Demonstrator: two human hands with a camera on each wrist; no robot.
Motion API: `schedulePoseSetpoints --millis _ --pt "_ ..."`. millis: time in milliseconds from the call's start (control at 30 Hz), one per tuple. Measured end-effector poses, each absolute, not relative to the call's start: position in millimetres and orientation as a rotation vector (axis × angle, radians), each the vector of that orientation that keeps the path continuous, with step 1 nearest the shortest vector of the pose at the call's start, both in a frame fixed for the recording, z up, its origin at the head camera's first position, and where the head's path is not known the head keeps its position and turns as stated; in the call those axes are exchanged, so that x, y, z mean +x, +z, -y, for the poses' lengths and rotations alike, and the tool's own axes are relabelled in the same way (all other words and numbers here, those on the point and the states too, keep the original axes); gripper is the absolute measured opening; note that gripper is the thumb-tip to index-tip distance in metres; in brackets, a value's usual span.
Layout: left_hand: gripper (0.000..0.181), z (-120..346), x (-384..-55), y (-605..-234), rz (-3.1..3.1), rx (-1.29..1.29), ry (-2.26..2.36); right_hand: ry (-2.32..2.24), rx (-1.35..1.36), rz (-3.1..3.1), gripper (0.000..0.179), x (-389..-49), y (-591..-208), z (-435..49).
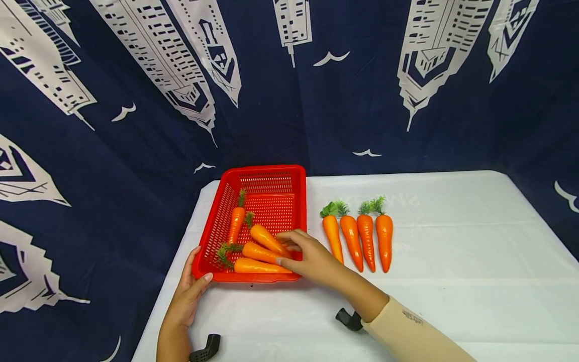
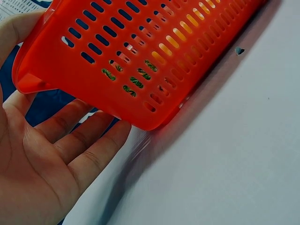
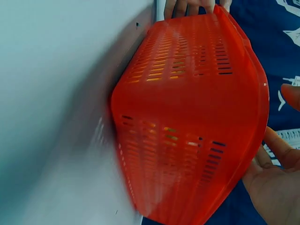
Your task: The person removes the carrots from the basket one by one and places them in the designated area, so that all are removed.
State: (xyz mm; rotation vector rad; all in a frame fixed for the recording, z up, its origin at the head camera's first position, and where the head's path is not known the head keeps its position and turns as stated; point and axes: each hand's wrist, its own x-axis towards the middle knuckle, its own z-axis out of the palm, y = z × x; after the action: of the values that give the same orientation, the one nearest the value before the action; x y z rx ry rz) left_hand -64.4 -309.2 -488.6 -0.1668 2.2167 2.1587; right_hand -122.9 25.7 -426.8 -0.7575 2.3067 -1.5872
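Observation:
A red plastic basket (image 1: pixel 276 278) with slotted walls stands at the left of the table. My left hand (image 1: pixel 187 291) grips its near left corner, thumb over the rim and fingers along the outer wall; the left wrist view shows those fingers (image 2: pixel 93 154) under the corner. Several orange toy carrots lie inside, among them a front carrot (image 1: pixel 260 266) and an upright-lying carrot (image 1: pixel 236 223) at the left wall. My right hand (image 1: pixel 312 256) reaches over the right rim, its thumb and fingers apart around the carrot tips. In the right wrist view, a gap shows between that hand's thumb and fingers.
Several more carrots with green tops lie side by side right of the basket, the rightmost carrot (image 1: pixel 384 241) farthest from it. White cloth (image 1: pixel 452 271) covers the table. A dark blue curtain (image 1: pixel 325 120) with white buildings hangs behind. Black wrist devices (image 1: pixel 205 348) sit at both wrists.

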Motion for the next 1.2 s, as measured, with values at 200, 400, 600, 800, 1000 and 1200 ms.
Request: schedulePoseSetpoints --millis 200,400,600,800,1000,1200 --pt "0.077 309 -65 -489 -2.211 -0.172 2.169 -1.493 -0.816 -2.314 0.057 -123 -425 -14" --pt "0.078 309 -64 -490 -2.207 -0.163 2.180 -1.442 -0.835 -2.336 0.059 -126 -425 -5" --pt "0.077 310 -64 -491 -2.208 -0.163 2.182 -1.424 -0.861 -2.275 0.061 -134 -425 4" --pt "0.078 309 -64 -490 -2.210 -0.170 2.178 -1.309 -0.874 -2.241 0.068 -140 -425 15" --pt "0.078 309 -65 -491 -2.208 -0.152 2.182 -1.280 -0.862 -2.143 0.072 -147 -424 19" --pt "0.077 310 -65 -491 -2.207 -0.137 2.187 -1.202 -0.827 -2.103 0.077 -155 -426 25"
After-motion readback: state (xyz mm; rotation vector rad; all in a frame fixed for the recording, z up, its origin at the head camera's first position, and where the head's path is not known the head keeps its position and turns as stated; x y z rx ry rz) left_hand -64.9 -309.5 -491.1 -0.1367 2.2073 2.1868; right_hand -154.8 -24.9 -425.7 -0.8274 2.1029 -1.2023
